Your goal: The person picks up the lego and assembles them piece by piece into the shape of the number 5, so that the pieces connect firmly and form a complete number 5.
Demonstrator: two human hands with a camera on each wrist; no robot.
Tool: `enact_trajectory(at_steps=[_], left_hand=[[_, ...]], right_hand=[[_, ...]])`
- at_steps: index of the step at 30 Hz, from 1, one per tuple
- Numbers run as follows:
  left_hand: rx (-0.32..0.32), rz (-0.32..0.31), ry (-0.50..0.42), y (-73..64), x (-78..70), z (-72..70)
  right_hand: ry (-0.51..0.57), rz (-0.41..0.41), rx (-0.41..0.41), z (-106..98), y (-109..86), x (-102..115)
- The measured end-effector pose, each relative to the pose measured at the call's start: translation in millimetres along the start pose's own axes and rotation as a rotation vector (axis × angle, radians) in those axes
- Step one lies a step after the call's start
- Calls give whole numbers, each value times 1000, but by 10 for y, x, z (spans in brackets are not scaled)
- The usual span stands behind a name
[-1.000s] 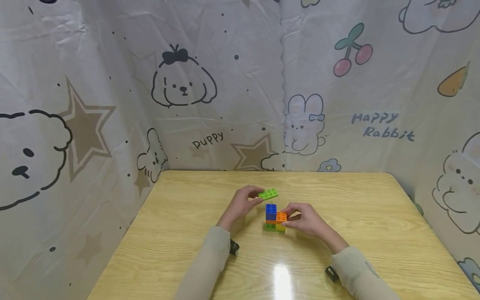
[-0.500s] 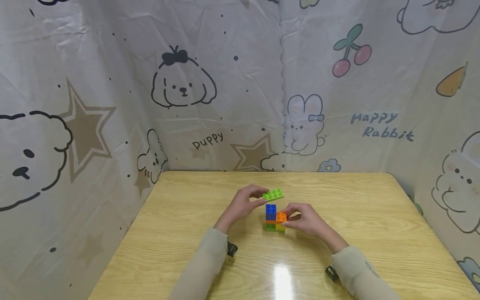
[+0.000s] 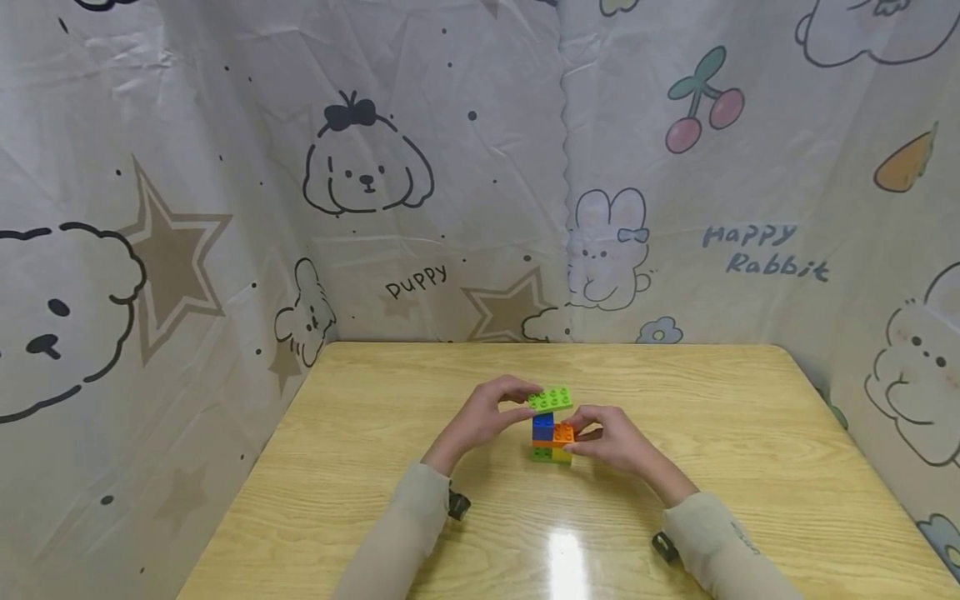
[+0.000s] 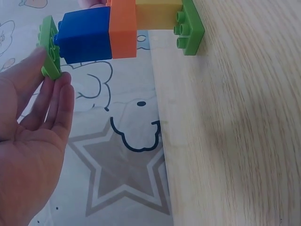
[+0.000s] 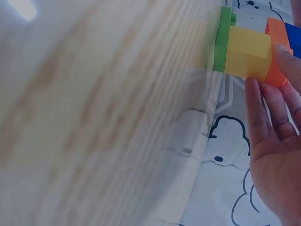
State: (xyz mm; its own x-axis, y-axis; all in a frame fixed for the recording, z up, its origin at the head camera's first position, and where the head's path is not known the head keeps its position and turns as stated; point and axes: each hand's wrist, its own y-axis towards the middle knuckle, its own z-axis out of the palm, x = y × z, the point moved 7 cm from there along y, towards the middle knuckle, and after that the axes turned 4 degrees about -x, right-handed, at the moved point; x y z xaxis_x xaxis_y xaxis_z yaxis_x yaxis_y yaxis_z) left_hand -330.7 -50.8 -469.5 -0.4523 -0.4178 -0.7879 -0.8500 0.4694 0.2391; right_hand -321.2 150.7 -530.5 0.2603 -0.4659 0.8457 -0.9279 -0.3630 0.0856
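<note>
A: In the head view, what sits at the middle of the frame?

B: A small stack of plastic building bricks (image 3: 551,437) on the pale wooden surface (image 3: 360,467): a green base plate at the bottom, a yellow brick and an orange brick over it, a blue brick beside the orange one. The flat light-green studded plate (image 3: 550,399) lies right on top of the blue brick. The left hand (image 3: 487,415) pinches that plate by its left end, so its grip is closed on the plate. The right hand (image 3: 611,439) holds the stack from the right, fingers curled against the orange and yellow bricks.

A: And the left wrist view?

B: The stack (image 4: 124,30) runs across the top of the frame, and the light-green plate (image 4: 49,47) stands at the upper left against the blue brick. The fingers (image 4: 51,101) of the left hand (image 4: 33,150) reach up to the plate's edge and touch it.

A: The right wrist view?

B: Blurred over the surface (image 5: 94,117). The stack (image 5: 249,49) is at the upper right; the right hand (image 5: 277,141) comes up from the lower right, fingertips on the yellow and orange bricks.
</note>
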Motion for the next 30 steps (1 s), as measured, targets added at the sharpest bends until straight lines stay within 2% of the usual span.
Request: enact_trajectory(at_steps=[4,12,30], left_hand=[[16,15,12,-10,-4,13],[43,53,-26,-28,-23,60],[62,60,-9,-41,-29,86]], right_hand=[[-5,3,-2,-4,-1,4],[-2,-5,2,2,-9,9],[-11,-10,-3,7,-7,7]])
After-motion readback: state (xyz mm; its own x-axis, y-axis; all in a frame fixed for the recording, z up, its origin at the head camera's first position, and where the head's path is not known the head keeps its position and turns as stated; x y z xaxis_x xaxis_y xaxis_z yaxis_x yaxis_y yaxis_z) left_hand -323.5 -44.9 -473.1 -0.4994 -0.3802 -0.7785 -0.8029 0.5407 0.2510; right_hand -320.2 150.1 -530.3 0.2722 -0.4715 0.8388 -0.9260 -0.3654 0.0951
